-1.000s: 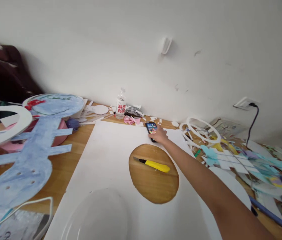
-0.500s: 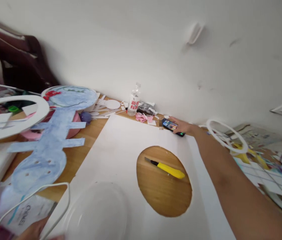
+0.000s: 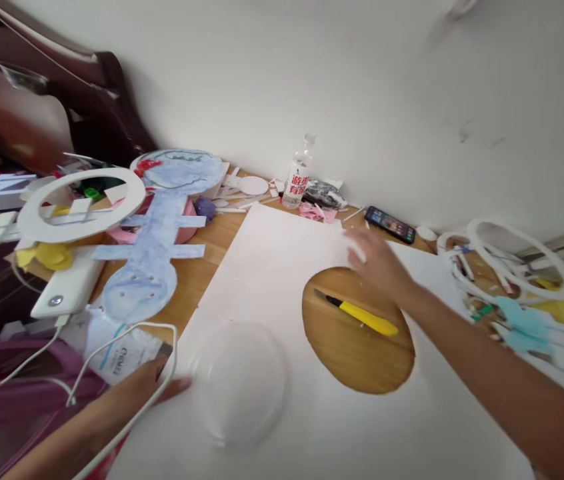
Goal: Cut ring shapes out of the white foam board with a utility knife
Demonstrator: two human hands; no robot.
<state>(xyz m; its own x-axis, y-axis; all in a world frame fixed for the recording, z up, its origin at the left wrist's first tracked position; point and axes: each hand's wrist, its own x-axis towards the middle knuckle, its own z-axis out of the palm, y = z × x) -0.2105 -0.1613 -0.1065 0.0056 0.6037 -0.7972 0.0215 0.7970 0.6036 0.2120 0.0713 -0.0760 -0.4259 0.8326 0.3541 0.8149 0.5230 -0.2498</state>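
A large white foam board or card sheet (image 3: pixel 262 267) covers much of the table, with an oval hole cut through it. Inside the hole lies a yellow craft knife (image 3: pixel 368 319), blade pointing left. My right hand (image 3: pixel 375 260) hovers by the hole's upper edge, somewhat blurred, fingers apart and holding nothing. Just behind it, a phone (image 3: pixel 391 224) rests near the wall. At the sheet's left edge is my left hand (image 3: pixel 169 381), its visible fingers stretched toward a clear, shallow round lid or bowl (image 3: pixel 239 383) on the sheet. A white cable (image 3: pixel 175 353) loops over that wrist.
A water bottle (image 3: pixel 297 173) stands at the back among paper scraps. Left are a blue-painted cutout (image 3: pixel 157 230), a white ring (image 3: pixel 82 230) and a white power bank (image 3: pixel 69 283). More white rings (image 3: pixel 522 257) and cut pieces lie to the right.
My right hand has let go of the phone, now lying by the wall, and has drawn back toward the hole. The view has shifted, bringing my left hand further into sight.
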